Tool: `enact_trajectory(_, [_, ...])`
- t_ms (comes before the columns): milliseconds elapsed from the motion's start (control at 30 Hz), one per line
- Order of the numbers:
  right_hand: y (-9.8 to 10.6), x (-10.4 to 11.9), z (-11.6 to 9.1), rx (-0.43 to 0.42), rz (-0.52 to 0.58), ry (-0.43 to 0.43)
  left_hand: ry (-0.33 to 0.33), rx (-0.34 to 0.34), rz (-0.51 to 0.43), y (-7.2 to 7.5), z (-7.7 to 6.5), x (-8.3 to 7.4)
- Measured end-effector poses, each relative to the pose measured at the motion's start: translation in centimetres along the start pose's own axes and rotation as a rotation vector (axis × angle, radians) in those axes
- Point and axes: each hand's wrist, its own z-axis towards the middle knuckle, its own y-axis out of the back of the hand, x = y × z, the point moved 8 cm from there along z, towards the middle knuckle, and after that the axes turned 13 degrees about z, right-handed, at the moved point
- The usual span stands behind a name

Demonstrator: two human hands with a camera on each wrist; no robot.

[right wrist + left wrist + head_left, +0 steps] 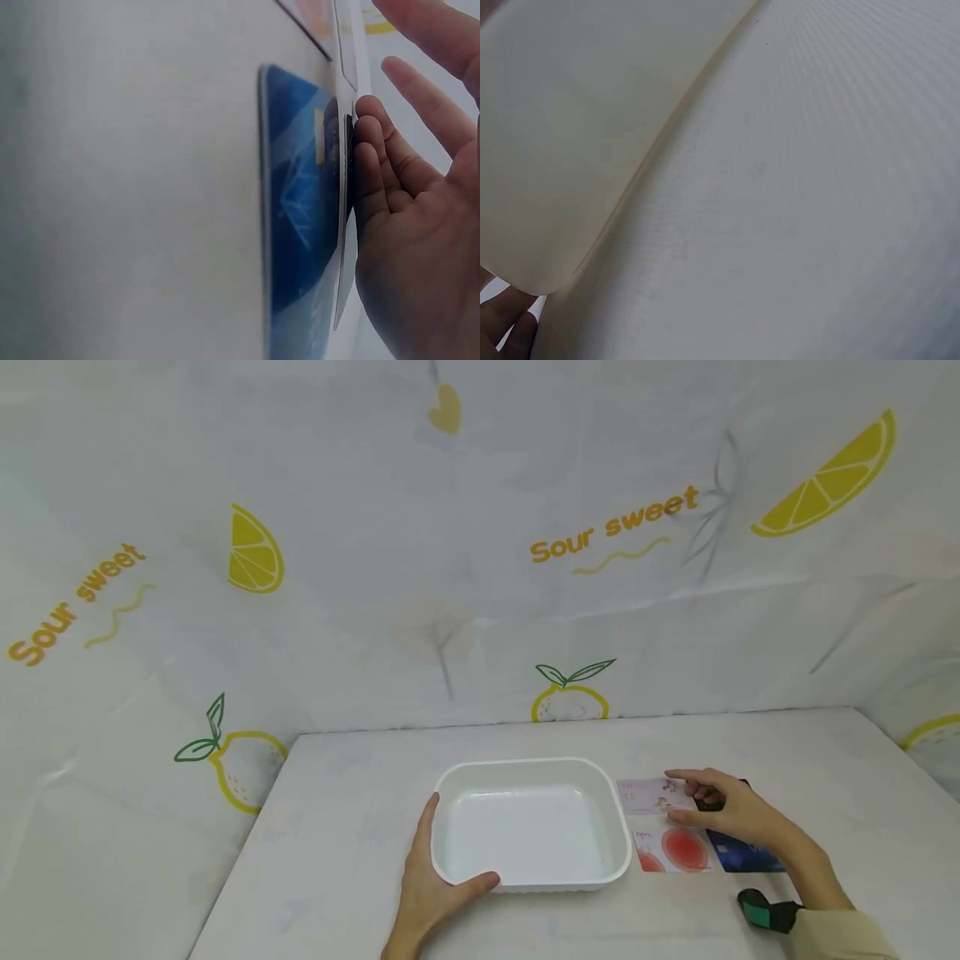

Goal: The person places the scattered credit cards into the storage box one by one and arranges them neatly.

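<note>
We see a glossy white tray (528, 831) on the table (337, 860), rounded at its corners, long axis running left to right; the left hand (426, 883) grips its near-left corner; right of it, the right hand (738, 814), thumb and forefinger spread apart, is over flat cards (681, 850).

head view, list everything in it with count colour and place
tray: 1, white, mid-table
lilac card: 1, lilac, right of the tray
red card: 1, white and red, nearer than the lilac card
blue card: 1, blue, right of the red card
dark card: 1, black, mostly hidden, right of the lilac card
strap-like item: 1, black and green, by the sleeve
table: 1, white, below
backdrop: white, colourful prints, behind
sleeve: 1, beige, lower right
left hand: 1, bare, gripping the tray
right hand: 1, bare, over the cards
</note>
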Motion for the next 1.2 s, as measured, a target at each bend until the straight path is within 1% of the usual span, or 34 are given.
enact_trajectory(233, [-0.2,0.4,0.8,0.045,0.018,0.035,0.002,-0.01,0.014,0.2,0.0,0.2])
enact_trajectory(400, [-0.3,0.7,1.2,0.086,0.007,0.044,-0.004,-0.013,0.005,0.3,-0.1,0.2])
enact_trajectory(600, [0.0,1.0,1.6,0.097,-0.015,0.012,-0.019,-0.015,-0.007,0.2,0.2,0.0])
enact_trajectory(700, [-0.1,0.9,1.8,0.115,-0.022,-0.014,-0.011,-0.011,-0.009,0.1,0.3,0.1])
enact_trajectory(867, [-0.3,0.5,2.1,0.148,-0.074,-0.056,0.008,-0.002,-0.002,0.0,0.1,0.2])
enact_trajectory(967, [-0.3,0.4,2.1,0.149,-0.08,-0.063,0.017,0.004,0.0,0.0,0.1,0.1])
enact_trajectory(1200, [-0.3,0.4,1.8,0.12,-0.036,-0.022,0.016,0.002,-0.003,-0.1,0.0,0.1])
